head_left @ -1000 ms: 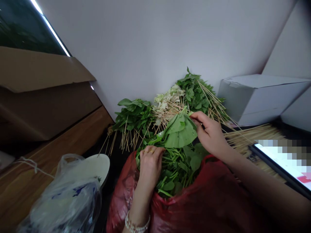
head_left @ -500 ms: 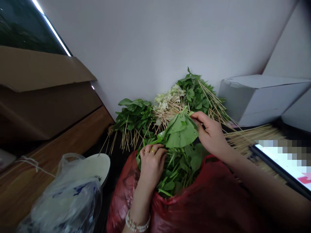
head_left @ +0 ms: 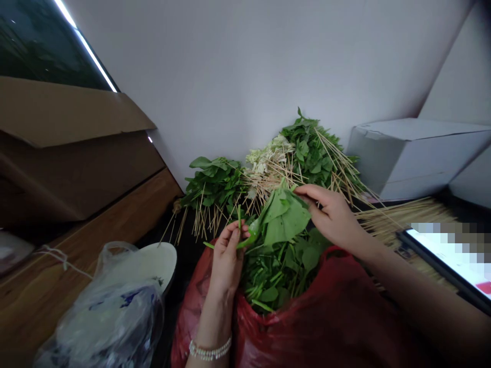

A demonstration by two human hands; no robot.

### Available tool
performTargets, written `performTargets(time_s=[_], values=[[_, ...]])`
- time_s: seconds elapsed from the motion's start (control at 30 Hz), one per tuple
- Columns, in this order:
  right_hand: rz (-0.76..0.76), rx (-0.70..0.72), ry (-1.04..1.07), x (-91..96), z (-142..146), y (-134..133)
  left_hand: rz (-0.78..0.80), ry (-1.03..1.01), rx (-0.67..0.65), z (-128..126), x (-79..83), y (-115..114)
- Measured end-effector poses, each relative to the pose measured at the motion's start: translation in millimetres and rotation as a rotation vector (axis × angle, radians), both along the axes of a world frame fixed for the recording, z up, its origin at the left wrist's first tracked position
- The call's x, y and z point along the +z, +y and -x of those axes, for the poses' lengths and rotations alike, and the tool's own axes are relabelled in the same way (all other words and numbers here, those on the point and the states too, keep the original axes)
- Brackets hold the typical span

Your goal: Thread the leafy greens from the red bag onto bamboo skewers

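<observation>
- Red plastic bag [head_left: 318,312] at six o'clock, its mouth gaping, heaped with cut leafy greens [head_left: 276,276]; the wide mouth appears to keep them within reach of both hands.
- Left hand [head_left: 226,260], with one pearl bracelet [head_left: 210,350] at the wrist: its grip is closed at the fingertips on a thin green stem [head_left: 242,239], held up clear of the heap.
- Right hand [head_left: 332,217]: its grip is clenched, pinching a folded bunch of broad green leaves [head_left: 284,217] over the bag's mouth, just beside the stem.
- Three bundles lean against the wall at twelve o'clock: two of skewered greens [head_left: 310,148], one of pale skewered food [head_left: 266,161].
- Loose bamboo skewers [head_left: 383,220] lie at three o'clock, near a tablet [head_left: 441,260] and a white box [head_left: 414,158].
- Wooden desk [head_left: 42,301] at nine o'clock, under a brown cardboard box [head_left: 69,112]; a translucent plastic bag [head_left: 103,322] sits at seven o'clock.
</observation>
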State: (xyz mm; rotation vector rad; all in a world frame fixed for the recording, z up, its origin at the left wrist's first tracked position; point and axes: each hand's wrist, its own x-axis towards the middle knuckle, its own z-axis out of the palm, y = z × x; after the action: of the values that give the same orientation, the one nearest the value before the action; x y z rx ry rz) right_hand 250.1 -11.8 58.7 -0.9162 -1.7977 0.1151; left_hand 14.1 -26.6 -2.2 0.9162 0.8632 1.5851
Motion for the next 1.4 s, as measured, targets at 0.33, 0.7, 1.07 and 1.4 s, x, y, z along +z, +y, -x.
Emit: performTargets(time_s=[0.33, 0.7, 1.07, 1.4], values=[[0.136, 0.146, -0.443, -18.5, 13, -4, 0.124, -0.344, -0.142, 6, 5.4, 4], [0.177, 0.065, -0.481, -23.7, 18, -6, 0.135, -0.202, -0.107, 1, 6.0, -1], [0.171, 0.089, -0.476, -21.2, 18, -10, 0.101, -0.214, -0.054, 4, 2.1, 2], [0.165, 0.065, -0.491, -21.6, 18, -10, 0.132, -0.248, -0.052, 2, 4.9, 2]])
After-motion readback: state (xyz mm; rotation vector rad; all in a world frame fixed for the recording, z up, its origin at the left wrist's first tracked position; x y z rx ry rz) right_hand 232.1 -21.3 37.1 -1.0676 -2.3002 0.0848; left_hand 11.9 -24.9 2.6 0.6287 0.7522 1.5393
